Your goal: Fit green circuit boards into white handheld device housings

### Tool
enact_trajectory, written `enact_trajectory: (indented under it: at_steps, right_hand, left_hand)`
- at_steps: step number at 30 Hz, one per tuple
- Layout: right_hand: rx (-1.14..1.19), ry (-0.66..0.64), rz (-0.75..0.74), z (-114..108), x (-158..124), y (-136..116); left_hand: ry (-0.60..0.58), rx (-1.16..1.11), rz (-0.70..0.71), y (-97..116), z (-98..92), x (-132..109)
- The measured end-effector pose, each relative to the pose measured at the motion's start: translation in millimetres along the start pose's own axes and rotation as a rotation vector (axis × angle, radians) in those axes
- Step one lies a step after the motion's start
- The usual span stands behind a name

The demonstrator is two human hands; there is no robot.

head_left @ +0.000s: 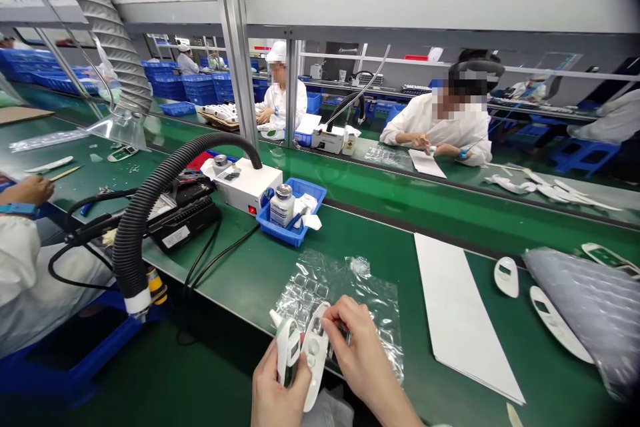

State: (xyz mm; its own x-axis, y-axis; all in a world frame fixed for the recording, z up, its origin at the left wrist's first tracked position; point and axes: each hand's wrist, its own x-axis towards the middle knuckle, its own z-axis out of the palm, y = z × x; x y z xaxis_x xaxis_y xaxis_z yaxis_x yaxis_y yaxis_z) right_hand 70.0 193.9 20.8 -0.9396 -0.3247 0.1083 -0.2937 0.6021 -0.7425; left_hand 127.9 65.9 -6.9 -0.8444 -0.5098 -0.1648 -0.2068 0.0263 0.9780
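My left hand [280, 387] is wrapped round a white device body [289, 347] with a small display and green board edge, and steadies a white shell half [315, 353] beside it. My right hand [353, 337] pinches at the upper part of that shell, thumb and forefinger together; whatever small piece lies between the fingertips is hard to make out. Both parts are held up over the table's front edge. Under and behind the hands lies clear plastic film [313, 280] with rows of small square pieces.
White sheets [463, 320] lie right of my hands, then white shells [506, 277] and a bubble-wrap bag [585, 300]. A blue tray [291, 213] with a bottle, a white box [247, 183] and a black hose [133, 227] stand left. Co-workers sit left and across.
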Motion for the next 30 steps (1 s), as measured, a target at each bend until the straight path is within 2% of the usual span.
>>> enact_trajectory:
  at_steps: [3, 5, 10, 15, 19, 21, 23, 27, 30]
  right_hand:
    - [0.096, 0.054, 0.014, 2.4, -3.3, 0.1]
    - [0.214, 0.083, 0.075, 7.6, -6.8, 1.6]
    - [0.659, 0.034, 0.233, 28.9, -13.4, 3.5]
    - [0.882, 0.172, 0.289, 47.9, -13.7, -15.1]
    - [0.970, 0.116, 0.352, 71.5, -15.7, -32.9]
    - [0.954, 0.096, 0.375, 84.1, -16.5, -36.6]
    - [0.970, 0.045, 0.417, 95.4, -15.3, -37.8]
    - [1.054, -0.097, 0.421, 123.5, -2.2, -46.9]
    - [1.098, -0.291, 0.438, 162.4, 19.5, -71.0]
  left_hand:
    - [0.018, -0.008, -0.007, -1.1, 0.3, 0.5]
    - [0.022, -0.015, -0.024, -2.3, 1.2, -0.3]
    - [0.049, -0.048, -0.013, -7.3, 2.3, -5.0]
    - [0.074, -0.037, -0.017, -12.9, -4.4, -5.4]
    - [0.112, -0.154, -0.093, -20.4, -15.4, -6.0]
    - [0.117, -0.299, -0.153, -25.1, -27.9, -0.7]
    - [0.127, -0.446, -0.192, -28.9, -49.0, 13.2]
    - [0.270, -0.677, -0.245, -32.4, -109.0, 59.8]
    - [0.304, -0.716, -0.242, -36.1, -145.8, 85.2]
